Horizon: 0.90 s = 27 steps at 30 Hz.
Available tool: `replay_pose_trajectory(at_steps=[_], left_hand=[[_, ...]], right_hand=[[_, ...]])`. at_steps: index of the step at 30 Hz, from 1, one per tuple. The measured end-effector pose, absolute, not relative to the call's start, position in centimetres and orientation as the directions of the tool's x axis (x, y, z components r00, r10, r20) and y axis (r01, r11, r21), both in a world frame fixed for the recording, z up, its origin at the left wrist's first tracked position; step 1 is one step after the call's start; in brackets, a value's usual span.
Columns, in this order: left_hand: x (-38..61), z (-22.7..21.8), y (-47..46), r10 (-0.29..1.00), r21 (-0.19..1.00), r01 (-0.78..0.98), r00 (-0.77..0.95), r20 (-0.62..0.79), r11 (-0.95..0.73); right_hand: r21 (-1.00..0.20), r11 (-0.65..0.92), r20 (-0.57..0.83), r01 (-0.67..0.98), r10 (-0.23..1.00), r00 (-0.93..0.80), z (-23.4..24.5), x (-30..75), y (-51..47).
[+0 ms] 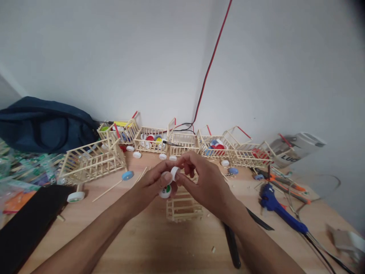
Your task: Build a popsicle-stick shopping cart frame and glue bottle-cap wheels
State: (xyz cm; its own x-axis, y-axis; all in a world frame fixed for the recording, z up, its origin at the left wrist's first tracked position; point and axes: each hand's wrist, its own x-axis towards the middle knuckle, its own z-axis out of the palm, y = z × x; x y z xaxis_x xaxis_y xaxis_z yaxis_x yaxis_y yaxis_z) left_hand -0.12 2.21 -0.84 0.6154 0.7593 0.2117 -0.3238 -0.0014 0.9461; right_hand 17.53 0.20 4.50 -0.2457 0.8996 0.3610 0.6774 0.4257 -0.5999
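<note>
My left hand (152, 182) and my right hand (203, 179) meet above the wooden table (159, 243). Both pinch small white bottle caps: one white cap (174, 173) sits between the fingertips of both hands, and a second white cap with a green mark (165, 191) hangs under my left fingers. Whether a stick joins the two caps is hidden. Directly below the hands lies a small cart frame of thin wooden sticks (182, 207). Both hands have their fingers closed.
Several stick-built carts (94, 161) holding coloured caps line the wall. Loose caps (127, 175), (75, 196) and a skewer (107, 191) lie left. A blue glue gun (281, 211), pliers and wires lie right. A dark bag (42, 127) and black board (28, 224) occupy the left.
</note>
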Motion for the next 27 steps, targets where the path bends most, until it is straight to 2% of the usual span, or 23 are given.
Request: replay_pose_trajectory(at_steps=[4,7,9,11,14,16,18,21,24,26,27], left_hand=[[0.3,-0.7,1.9,0.767,0.971,-0.172,0.595,0.239,-0.168],[0.4,-0.3,1.5,0.810,0.963,-0.185,0.523,0.264,-0.195],[0.3,0.2,1.1,0.860,0.943,-0.233,0.400,0.317,-0.239],[0.1,0.9,0.4,0.893,0.916,-0.236,0.242,0.379,-0.324],[-0.2,1.9,-0.8,0.872,0.873,-0.141,0.090,0.481,-0.467],[-0.2,2.2,-1.4,0.808,0.822,-0.075,0.154,0.569,-0.565],[-0.1,2.2,-1.9,0.742,0.780,-0.042,0.279,0.609,-0.625],[0.2,2.0,-2.2,0.745,0.808,-0.082,0.341,0.573,-0.584],[0.1,2.1,-2.1,0.857,0.870,-0.196,0.177,0.484,-0.452],[-0.1,2.3,-1.7,0.918,0.884,-0.290,0.041,0.393,-0.366],[-0.2,2.5,-1.3,0.939,0.880,-0.353,0.007,0.343,-0.318]], right_hand=[[-0.595,0.391,0.324,0.702,0.916,-0.236,3.5,17.5,0.4],[-0.664,0.391,0.341,0.637,0.917,-0.207,3.1,17.4,0.7],[-0.795,0.343,0.307,0.500,0.939,-0.156,3.2,17.3,0.7],[-0.933,0.226,0.182,0.281,0.968,-0.172,3.6,17.1,0.5],[-1.000,-0.011,-0.010,-0.002,0.913,-0.407,4.1,16.4,-0.4],[-0.987,-0.128,-0.057,-0.098,0.846,-0.531,4.1,15.8,-1.1],[-0.969,-0.199,-0.085,-0.148,0.828,-0.554,3.5,15.4,-1.7],[-0.952,-0.245,-0.121,-0.182,0.852,-0.509,2.3,15.3,-2.2],[-0.961,-0.231,-0.127,-0.152,0.856,-0.502,2.0,16.0,-1.9],[-0.991,-0.123,-0.085,-0.061,0.896,-0.436,2.7,17.4,-1.0],[-1.000,-0.025,-0.029,0.014,0.937,-0.348,3.1,18.4,-0.4]])
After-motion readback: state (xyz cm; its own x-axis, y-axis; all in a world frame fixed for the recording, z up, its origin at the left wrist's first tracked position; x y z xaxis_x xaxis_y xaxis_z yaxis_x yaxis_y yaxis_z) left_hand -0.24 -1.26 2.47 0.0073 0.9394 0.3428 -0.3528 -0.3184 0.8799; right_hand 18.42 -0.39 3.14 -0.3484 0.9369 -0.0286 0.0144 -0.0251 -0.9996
